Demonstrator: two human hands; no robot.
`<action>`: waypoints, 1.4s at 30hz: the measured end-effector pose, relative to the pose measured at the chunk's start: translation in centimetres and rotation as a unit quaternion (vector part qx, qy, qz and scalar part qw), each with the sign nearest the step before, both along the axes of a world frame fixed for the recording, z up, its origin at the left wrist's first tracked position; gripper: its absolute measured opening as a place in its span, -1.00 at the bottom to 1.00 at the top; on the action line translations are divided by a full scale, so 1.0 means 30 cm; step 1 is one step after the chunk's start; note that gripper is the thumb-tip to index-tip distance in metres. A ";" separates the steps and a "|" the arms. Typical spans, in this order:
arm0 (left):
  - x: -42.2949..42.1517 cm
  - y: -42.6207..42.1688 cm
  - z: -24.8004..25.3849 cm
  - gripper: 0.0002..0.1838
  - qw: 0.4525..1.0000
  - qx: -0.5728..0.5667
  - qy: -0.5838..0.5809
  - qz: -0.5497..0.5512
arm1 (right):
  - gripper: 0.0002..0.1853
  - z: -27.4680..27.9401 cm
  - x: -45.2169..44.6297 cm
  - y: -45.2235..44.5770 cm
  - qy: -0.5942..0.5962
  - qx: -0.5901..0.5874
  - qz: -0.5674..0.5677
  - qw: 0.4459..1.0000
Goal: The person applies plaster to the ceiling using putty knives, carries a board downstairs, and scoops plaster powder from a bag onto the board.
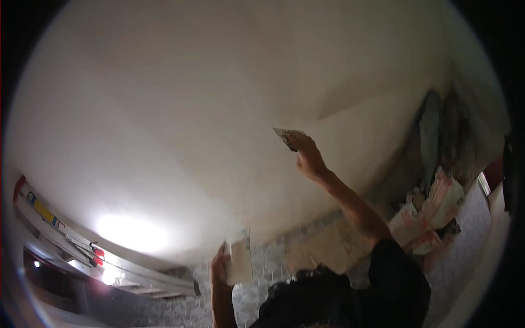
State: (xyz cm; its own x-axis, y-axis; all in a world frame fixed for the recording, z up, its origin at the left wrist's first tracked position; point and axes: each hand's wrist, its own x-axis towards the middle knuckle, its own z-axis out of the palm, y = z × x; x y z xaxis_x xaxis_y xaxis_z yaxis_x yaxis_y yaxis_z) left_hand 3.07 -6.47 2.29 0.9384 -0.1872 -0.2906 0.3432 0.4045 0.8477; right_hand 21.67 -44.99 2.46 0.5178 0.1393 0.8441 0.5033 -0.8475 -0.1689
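My right hand (310, 158) is raised in front of the pale wall (219, 109), its fingers closed around a putty knife (283, 134). The thin metal blade points up and to the left, at or very near the wall; I cannot tell if it touches. Lower down, my left hand (220, 267) grips a flat rectangular plasterer's trowel (239, 261) by its side, and the face I see is beige. The grip behind that plate is partly hidden. A damp-looking darker patch (350, 95) shows on the wall at the upper right.
A ladder (147, 279) lies along the lower left, beside a bright lamp glow on the wall. Torn paper bags (437, 205) are heaped at the right near the corner. A brown sheet of cardboard (328, 243) covers part of the grey stone-patterned floor (268, 262).
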 end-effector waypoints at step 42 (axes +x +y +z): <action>-0.026 0.173 -0.149 -0.40 0.983 0.057 -0.102 0.142 | -0.58 -0.129 -0.095 0.242 0.264 0.083 0.084 0.957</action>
State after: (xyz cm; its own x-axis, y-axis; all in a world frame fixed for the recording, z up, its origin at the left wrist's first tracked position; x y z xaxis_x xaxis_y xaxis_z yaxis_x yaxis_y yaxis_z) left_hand 2.30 -1.28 -2.18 0.9890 0.1143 -0.0940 0.0473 0.3579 0.9326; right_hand 18.82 -37.72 -1.40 0.8608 0.1447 0.4878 0.4367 -0.7023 -0.5623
